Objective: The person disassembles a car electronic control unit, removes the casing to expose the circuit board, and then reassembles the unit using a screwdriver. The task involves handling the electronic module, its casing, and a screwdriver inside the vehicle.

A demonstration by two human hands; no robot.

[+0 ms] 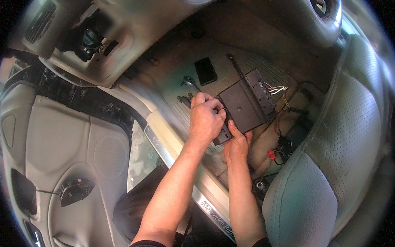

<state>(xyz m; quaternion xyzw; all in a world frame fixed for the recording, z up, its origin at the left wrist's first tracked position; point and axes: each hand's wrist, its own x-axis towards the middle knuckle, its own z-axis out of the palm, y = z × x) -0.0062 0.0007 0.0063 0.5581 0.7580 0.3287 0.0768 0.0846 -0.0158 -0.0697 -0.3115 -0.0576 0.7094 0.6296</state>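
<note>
Over the car's floor mat, a flat black electronic module box (241, 105) is tilted, with connector sockets along its far right edge. My right hand (237, 146) grips its near edge, thumb on top and fingers underneath. At the box's left edge, the fingers of my left hand (206, 117) are pinched together. A small dark bluish piece shows between them, too covered to name. Just beyond that hand lies a dark tool-like thing (184, 100), partly hidden. A shiny ratchet wrench (190, 81) rests on the mat nearby, beside a black phone (206, 71).
Thin pale wires (277, 89) stand behind the box. A red connector (271, 155) sits among loose cables near the perforated leather seat (354, 120). The metal door sill (203, 197) runs beneath my forearms. At left, the open door panel (66, 136) has a switch unit (77, 191) hanging out.
</note>
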